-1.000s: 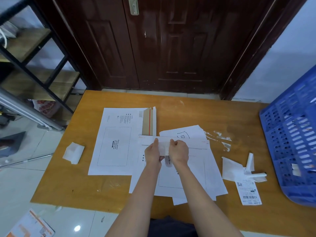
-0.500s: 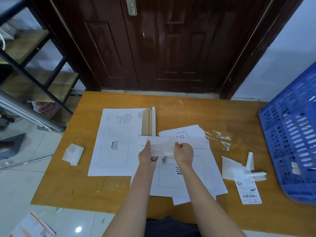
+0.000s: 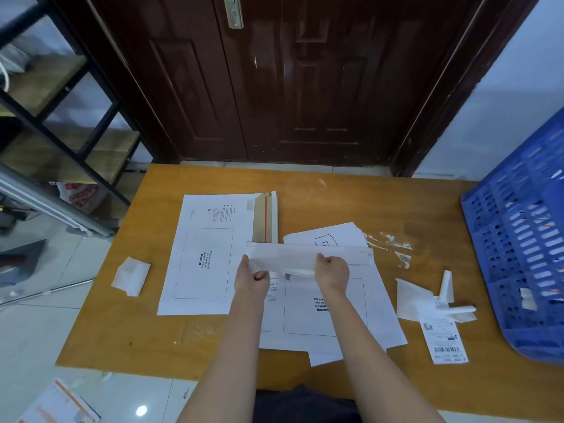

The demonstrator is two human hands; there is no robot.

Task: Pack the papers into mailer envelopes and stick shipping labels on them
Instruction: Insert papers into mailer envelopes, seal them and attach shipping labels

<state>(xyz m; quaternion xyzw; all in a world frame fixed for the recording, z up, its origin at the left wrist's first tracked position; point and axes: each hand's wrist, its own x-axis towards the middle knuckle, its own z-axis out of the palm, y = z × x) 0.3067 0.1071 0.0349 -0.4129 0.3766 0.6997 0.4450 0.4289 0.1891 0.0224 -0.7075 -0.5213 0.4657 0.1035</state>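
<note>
White and translucent, a thin strip [image 3: 282, 260] is stretched level between the left hand [image 3: 251, 273] and the right hand [image 3: 332, 271], each pinching one end with curled fingers. It hangs just above the folded top flap of the near mailer envelope [image 3: 323, 306], which lies on the wooden table [image 3: 381, 196] over loose papers [image 3: 328, 236]. A second mailer envelope [image 3: 210, 251], flap open, lies to its left, a shipping label [image 3: 444, 343] well to the right.
</note>
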